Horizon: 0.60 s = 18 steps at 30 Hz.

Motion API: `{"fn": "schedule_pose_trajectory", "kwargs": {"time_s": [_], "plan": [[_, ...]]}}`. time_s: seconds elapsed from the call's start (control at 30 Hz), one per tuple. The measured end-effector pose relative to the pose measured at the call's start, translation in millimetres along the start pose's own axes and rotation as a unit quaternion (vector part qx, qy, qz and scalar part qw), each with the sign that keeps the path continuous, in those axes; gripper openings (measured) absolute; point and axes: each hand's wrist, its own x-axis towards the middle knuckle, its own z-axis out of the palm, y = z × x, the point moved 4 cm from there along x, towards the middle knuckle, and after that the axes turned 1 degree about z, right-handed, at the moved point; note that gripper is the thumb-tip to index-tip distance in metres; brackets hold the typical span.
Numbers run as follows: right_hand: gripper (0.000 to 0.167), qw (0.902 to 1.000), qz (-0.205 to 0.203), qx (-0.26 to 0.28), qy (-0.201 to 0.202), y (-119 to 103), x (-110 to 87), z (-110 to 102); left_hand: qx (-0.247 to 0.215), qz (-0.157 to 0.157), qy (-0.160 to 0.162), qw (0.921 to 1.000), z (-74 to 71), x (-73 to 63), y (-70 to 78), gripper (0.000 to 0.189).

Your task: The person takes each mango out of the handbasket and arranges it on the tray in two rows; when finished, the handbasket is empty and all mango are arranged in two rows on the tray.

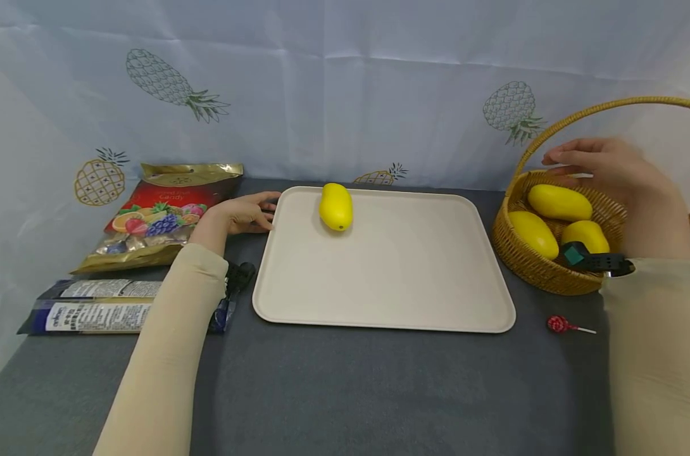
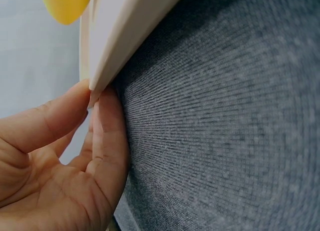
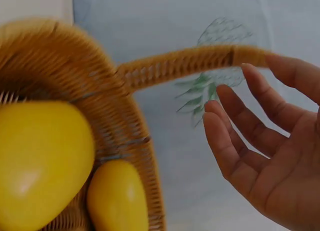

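Note:
My left hand [image 1: 239,214] is at the left rim of a beige tray [image 1: 402,272]. In the left wrist view, its thumb lies on the tray's edge and its fingers reach under it, pinching the rim. One yellow mango [image 1: 336,207] lies near the tray's back left. My right hand [image 1: 613,168], blurred, hovers over a wicker basket [image 1: 518,263] with its fingers loosely spread and nothing in them. Inside the basket are a back mango [image 1: 558,202], a left mango [image 1: 533,234] and a right mango [image 1: 586,237]. The fingertips overlap the basket's handle [image 3: 175,68] in the right wrist view.
Left of the tray lies a red and gold candy bag [image 1: 163,215]. Two long dark blue packages [image 1: 97,315] lie in front of it, partly behind the left sleeve. A red lollipop [image 1: 558,324] is before the basket. Behind everything hangs a pineapple-print curtain [image 1: 333,95].

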Motion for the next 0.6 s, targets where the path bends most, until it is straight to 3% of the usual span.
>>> {"fn": "schedule_pose_trajectory", "kwargs": {"time_s": [0.17, 0.3, 0.6], "plan": [[0.047, 0.9931, 0.015, -0.099, -0.061, 19.4, 11.9, 1.5, 0.003, 0.002, 0.002, 1.0000, 0.8, -0.3, 0.9, 0.089], [0.069, 0.9861, 0.033, -0.125, -0.104, 35.5, 18.4, 5.0, 0.005, 0.000, 0.002, 1.0000, 1.3, -1.0, 1.3, 0.090], [0.072, 0.9725, 0.059, -0.142, -0.175, 62.5, 31.1, 14.9, 0.004, -0.002, 0.004, 1.0000, 1.7, -1.1, 1.6, 0.090]]}}
